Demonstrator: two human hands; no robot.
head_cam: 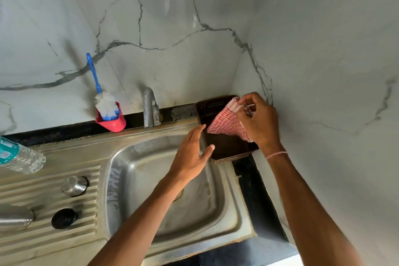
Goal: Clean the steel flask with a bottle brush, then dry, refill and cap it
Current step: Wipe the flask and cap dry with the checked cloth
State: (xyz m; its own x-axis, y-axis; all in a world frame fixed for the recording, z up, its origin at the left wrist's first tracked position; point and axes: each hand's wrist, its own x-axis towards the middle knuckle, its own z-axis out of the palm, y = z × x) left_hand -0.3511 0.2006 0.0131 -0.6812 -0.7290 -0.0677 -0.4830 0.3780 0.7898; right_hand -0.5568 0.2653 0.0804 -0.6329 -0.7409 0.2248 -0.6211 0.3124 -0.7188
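Your forearms [140,211] reach up from the bottom edge, across the steel sink [133,157]. Your right hand [259,121] is above the dark perforated tray [228,151] that sits at the sink's far right corner, partly on the black tabletop [248,170]. Its grip pinches the top of a red-and-white checked cloth [226,123], which fans out downward over the tray. Your left hand [190,153] hovers just left of the tray, its grip spread and holding nothing, fingertips close to the cloth's lower edge.

The steel flask [15,218] is well away from both hands, at the far left on the ribbed drainboard [43,242]. The frame cuts it off, and it seems to lie on its side. Beside it on the drainboard are a steel cap [75,185] and a black lid [64,218], apart from each other. A plastic water bottle [19,155] lies farther back. The bottle brush [103,101] stands bristles down in a pink holder [114,123] against the wall, left of the tap [150,108].
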